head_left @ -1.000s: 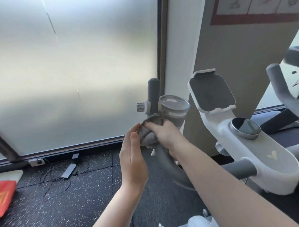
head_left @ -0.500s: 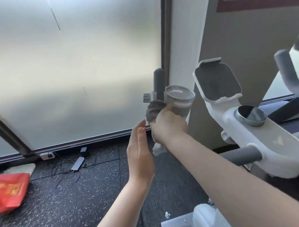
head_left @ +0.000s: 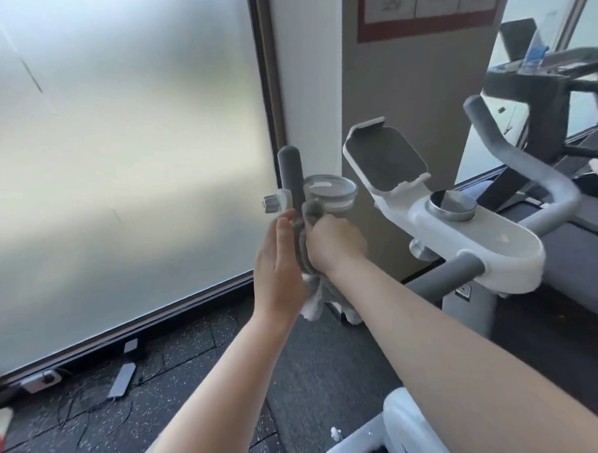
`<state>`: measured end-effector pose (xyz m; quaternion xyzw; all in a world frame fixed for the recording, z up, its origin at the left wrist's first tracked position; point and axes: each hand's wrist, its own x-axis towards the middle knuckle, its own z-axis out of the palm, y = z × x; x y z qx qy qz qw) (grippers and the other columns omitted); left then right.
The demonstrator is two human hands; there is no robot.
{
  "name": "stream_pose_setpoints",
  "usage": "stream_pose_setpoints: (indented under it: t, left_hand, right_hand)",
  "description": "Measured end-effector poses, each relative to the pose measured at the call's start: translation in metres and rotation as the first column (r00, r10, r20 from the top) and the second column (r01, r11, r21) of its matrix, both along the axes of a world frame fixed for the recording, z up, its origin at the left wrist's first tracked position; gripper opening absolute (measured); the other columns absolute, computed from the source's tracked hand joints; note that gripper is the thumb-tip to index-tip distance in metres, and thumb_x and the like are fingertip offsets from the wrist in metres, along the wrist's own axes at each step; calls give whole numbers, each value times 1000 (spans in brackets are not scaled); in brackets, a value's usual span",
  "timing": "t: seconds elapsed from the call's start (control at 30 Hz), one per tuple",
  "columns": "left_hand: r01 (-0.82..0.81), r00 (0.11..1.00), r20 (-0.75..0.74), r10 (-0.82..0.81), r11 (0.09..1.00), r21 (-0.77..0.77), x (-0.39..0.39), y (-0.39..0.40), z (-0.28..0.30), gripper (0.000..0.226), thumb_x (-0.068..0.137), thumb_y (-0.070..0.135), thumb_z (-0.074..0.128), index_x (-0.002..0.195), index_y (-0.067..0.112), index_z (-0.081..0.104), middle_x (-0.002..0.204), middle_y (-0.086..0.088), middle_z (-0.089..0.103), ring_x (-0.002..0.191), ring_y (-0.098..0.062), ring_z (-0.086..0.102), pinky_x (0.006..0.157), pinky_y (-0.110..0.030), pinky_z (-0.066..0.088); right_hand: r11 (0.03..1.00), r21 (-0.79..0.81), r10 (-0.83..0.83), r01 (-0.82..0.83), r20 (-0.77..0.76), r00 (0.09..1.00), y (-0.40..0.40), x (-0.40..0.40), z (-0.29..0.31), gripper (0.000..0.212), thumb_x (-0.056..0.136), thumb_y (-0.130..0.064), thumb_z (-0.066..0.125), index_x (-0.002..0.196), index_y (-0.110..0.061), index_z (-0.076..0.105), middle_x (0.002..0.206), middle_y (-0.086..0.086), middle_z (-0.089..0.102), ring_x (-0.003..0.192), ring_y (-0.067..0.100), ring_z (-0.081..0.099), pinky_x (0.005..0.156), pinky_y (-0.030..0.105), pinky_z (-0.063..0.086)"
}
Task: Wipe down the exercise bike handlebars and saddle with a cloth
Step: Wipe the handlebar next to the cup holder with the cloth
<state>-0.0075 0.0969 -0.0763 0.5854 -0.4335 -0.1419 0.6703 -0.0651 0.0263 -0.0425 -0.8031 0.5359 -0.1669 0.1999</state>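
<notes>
Grey cloth (head_left: 307,260) wraps the bike's left handlebar (head_left: 290,175) below its upright grip, beside the cup holder (head_left: 330,190). Right hand (head_left: 336,245) fingers clench the cloth; left hand (head_left: 280,261) presses flat against it, fingers straight and together.

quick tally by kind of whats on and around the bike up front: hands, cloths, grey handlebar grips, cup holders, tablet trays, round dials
hands: 2, left hand and right hand
cloths: 1, grey cloth
grey handlebar grips: 2, left grip and right grip
cup holders: 1, cup holder
tablet trays: 1, tablet tray
round dials: 1, dial
total: 8
</notes>
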Motion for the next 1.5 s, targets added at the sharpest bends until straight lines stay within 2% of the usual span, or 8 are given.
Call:
stream_pose_setpoints:
  t: [0.2, 0.43, 0.57, 0.77, 0.93, 1.13, 1.37, 1.5]
  left_hand:
    - [10, 999, -50, -10, 1000, -1, -6, 7, -29, 48, 95, 47, 28, 121, 26, 62, 123, 17, 61, 118, 8, 51, 100, -17, 39]
    - [26, 997, 71, -25, 1000, -7, -20, -3, -36, 51, 95, 45, 27, 116, 22, 68, 136, 15, 53, 139, -9, 34, 114, -43, 29]
    - [8, 959, 282, -34, 996, 94, -33, -1, -38, 53, 95, 47, 24, 116, 27, 68, 146, 12, 45, 147, -10, 11, 119, -40, 16]
    - [-55, 783, 622, -6, 995, 79, -63, -2, -50, 32, 91, 28, 41, 102, 30, 71, 136, 10, 56, 141, -20, 30, 119, -47, 11]
    - [-106, 750, 661, 30, 992, 75, -65, -5, -48, 31, 91, 27, 42, 91, 28, 73, 108, 16, 68, 127, -21, 44, 116, -48, 15]
    - [-116, 739, 674, -5, 984, 134, -68, 0, -45, 31, 90, 23, 42, 92, 29, 72, 112, 16, 66, 131, -20, 41, 119, -42, 7]
    - [-132, 487, 770, -413, 836, 532, -88, -27, 2, 25, 94, 24, 34, 76, 20, 50, 89, 5, 62, 101, -21, 56, 97, -31, 30]
    - [9, 516, 629, -582, 738, 675, -102, -61, 12, 34, 96, 32, 33, 114, 22, 59, 115, -1, 65, 110, -28, 57, 87, -34, 40]
  right_hand:
    - [890, -412, -11, -195, -446, 895, 53, -41, -34, 54, 98, -26, 43, 142, -4, 21, 120, 9, 57, 100, 29, 65, 60, 35, 42]
    - [810, -574, 38, -122, -156, 987, 47, -57, -56, 40, 89, -31, 46, 121, -11, 58, 96, 1, 70, 75, 20, 67, 59, 30, 43]
    - [729, -619, 370, -291, 0, 929, 10, -148, -79, 42, 95, -42, 49, 116, -11, 68, 110, 3, 67, 104, 21, 60, 95, 37, 45]
    - [831, -450, -163, 327, 365, 917, 19, -137, -88, 46, 94, -42, 46, 127, -12, 58, 138, 2, 49, 137, 18, 31, 116, 39, 18]
    - [828, -556, 152, -65, 111, 982, 14, -158, -85, 40, 96, -45, 39, 122, -21, 59, 129, -2, 59, 131, 16, 41, 117, 34, 13]
    - [837, -449, -142, 313, 375, 916, 16, -135, -86, 34, 96, -31, 46, 119, -13, 62, 129, 1, 55, 132, 12, 31, 114, 41, 16]
    - [831, -432, 270, -350, -237, 933, -41, -174, -39, 31, 86, -30, 43, 77, -9, 63, 76, 11, 62, 75, 31, 60, 72, 41, 50]
    - [732, -671, -15, -120, -192, 981, -70, -189, 9, 31, 79, -30, 37, 78, -10, 61, 76, 7, 60, 80, 33, 57, 68, 39, 45]
